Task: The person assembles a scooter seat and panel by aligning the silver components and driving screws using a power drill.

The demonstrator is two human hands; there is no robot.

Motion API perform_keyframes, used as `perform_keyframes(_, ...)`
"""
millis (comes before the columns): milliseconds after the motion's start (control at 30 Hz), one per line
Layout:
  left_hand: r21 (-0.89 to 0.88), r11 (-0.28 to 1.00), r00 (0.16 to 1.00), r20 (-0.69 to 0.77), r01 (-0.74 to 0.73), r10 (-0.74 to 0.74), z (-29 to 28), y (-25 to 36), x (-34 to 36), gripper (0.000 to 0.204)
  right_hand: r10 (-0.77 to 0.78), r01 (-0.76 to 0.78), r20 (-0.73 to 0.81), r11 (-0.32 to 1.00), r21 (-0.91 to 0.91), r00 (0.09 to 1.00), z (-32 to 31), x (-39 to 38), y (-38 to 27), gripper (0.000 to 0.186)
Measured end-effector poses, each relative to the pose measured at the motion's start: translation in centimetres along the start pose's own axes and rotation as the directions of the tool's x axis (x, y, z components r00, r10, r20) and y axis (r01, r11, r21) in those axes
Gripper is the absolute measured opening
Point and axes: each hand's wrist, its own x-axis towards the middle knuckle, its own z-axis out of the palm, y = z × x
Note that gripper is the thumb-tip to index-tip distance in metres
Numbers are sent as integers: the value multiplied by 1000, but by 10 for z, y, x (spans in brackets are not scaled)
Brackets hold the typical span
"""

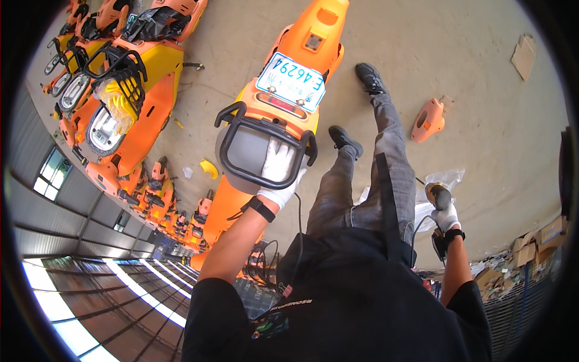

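Observation:
My left hand (278, 166) wears a white glove and rests with outstretched fingers on a grey seat (244, 151), inside its black tubular grab rail (225, 145). This is on an orange and yellow scooter (313, 24) with a licence plate (271, 72) above a red rear lamp. My right hand (446, 217), also gloved in white, is closed round a yellow and black power tool (438, 194), held out to my right, apart from the scooter. Black straps are on both wrists.
Rows of orange scooters (148, 96) stand at left. On the concrete floor (470, 72) lie an orange plastic part (427, 120), a yellow piece (209, 168), clear plastic (453, 177) and cardboard (523, 57). More cardboard boxes (552, 235) are piled at the right edge.

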Motion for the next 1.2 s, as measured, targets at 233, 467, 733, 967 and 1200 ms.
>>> perform_keyframes(233, -88, 996, 976, -213, 20, -39, -9, -6, 10, 65, -7, 5, 18, 998, 64, 1000, 0, 11, 5, 23)
perform_keyframes(467, 5, 1000, 980, -200, 3, -2, -19, -4, -21, 48, 4, -4, 8, 999, -49, 1000, -5, 25, 11, 25)
perform_keyframes(733, -185, 970, 936, -284, 159, -208, -8, 15, -147, 32, -136, 128, -50, 980, -150, 989, -36, 20, -25, 14)
perform_keyframes(967, -405, 760, 588, -483, 508, -649, 62, 41, -232, 36, -403, 359, -126, 893, -270, 907, -86, 19, -86, 9)
perform_keyframes(1200, -864, 141, -210, -271, 483, -939, 132, 31, -255, 89, -639, 551, 15, 652, -520, 769, -94, -59, -194, 33)
